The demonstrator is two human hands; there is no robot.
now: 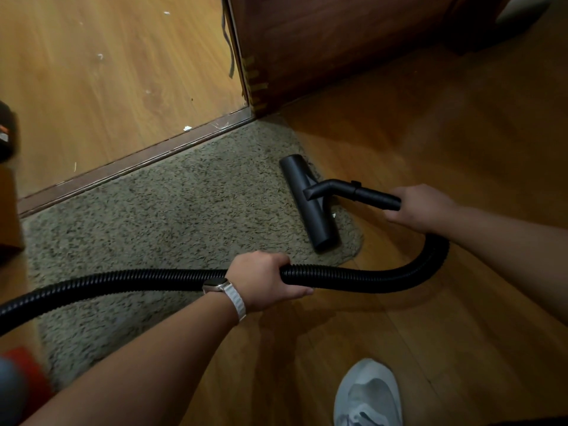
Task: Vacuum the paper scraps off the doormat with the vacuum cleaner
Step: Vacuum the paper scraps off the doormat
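A shaggy grey-beige doormat lies on the wooden floor below a door threshold. The black vacuum floor head rests on the mat's right end. My right hand grips the black rigid tube joined to that head. The black ribbed hose curves from that tube down and across to the left, and my left hand, with a watch on its wrist, grips it over the mat's near edge. One small white paper scrap shows on the mat beside the head.
Beyond the threshold strip, several white scraps dot the lighter wooden floor. An open dark wooden door stands at the upper right. My grey shoe is at the bottom. Dark and red objects sit at the left edge.
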